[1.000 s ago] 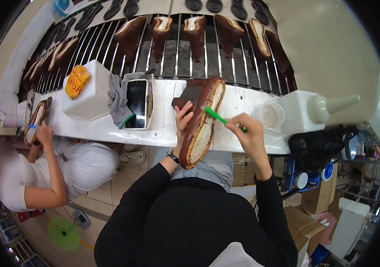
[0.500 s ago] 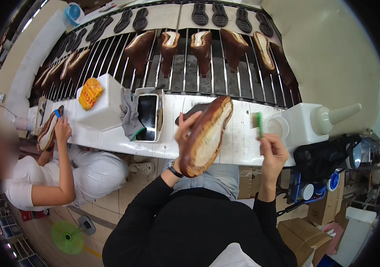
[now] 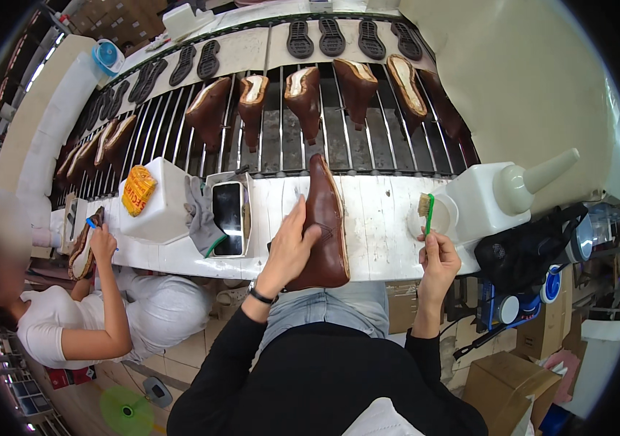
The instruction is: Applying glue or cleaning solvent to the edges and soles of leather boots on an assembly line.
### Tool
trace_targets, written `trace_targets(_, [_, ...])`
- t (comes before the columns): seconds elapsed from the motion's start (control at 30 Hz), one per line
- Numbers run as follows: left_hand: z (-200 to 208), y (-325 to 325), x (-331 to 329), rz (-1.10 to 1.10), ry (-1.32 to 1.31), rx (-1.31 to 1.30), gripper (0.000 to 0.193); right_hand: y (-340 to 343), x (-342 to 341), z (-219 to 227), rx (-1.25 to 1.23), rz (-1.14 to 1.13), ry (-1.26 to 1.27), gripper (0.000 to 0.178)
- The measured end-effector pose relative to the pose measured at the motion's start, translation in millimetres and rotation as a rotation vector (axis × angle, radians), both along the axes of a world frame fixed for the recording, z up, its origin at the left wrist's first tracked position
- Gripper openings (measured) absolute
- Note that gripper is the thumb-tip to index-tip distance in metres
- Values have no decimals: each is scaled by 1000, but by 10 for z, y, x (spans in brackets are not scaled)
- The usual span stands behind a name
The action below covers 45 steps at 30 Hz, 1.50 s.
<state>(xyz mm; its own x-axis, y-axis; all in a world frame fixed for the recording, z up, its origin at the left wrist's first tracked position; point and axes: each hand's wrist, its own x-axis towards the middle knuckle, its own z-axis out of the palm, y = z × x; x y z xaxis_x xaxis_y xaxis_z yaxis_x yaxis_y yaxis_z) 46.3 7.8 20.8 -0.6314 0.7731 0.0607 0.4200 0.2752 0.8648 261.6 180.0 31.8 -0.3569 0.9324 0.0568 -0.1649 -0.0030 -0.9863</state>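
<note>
A brown leather boot (image 3: 324, 236) stands on its side at the near edge of the white bench, toe pointing away, its pale underside turned to the right. My left hand (image 3: 292, 247) is closed against its left side, the thumb lying across the leather. In my right hand (image 3: 440, 260), thumb and fingers pinch a small green-handled brush (image 3: 428, 211) with tan bristles. The brush is upright in front of a round white cup (image 3: 444, 216) joined to a white plastic container (image 3: 480, 203). Whether the bristles touch the cup I cannot tell.
Behind the white bench (image 3: 379, 218), several boots (image 3: 302, 102) stand on a metal roller conveyor, with black soles (image 3: 332, 38) on a ledge beyond. Left are a phone (image 3: 228, 218), grey gloves (image 3: 201, 218) and a white box (image 3: 168, 211). A co-worker (image 3: 70, 312) brushes another shoe. A black bag (image 3: 520, 240) hangs right.
The boot has turned from underside up to showing its leather side, and my left hand has shifted onto that side. My right hand with the brush has moved slightly down, beside the cup.
</note>
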Motion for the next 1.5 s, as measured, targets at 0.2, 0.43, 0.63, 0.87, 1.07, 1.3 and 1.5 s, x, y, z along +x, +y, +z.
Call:
trace_targets(0.2, [-5,-216,548,-144,536,-282,113,100,-38,-90,-4,18,-18,18])
trace_targets(0.43, [179,-345,355,-82,382,-127,104,68,-9,-177,-37,54,-30,16])
trace_targets(0.63, [214,-447,197,147,195,-124,97,109,-157,-2,-125,93,-7,19])
trace_targets(0.87, [-208,-357,505,100,629,-96,84,437,-1196,-171,190,364,-247,18])
trace_targets(1.07, [-288,-345,509,91,650,-81,82,802,-1736,-599,329,402,-366,32])
trace_targets(1.3, [-327,-363,558,95,669,-81,80,959,-1860,-639,354,493,-306,32])
trace_targets(1.5, [-345,-360,558,82,661,-87,78,1021,-1794,-635,393,614,-367,30])
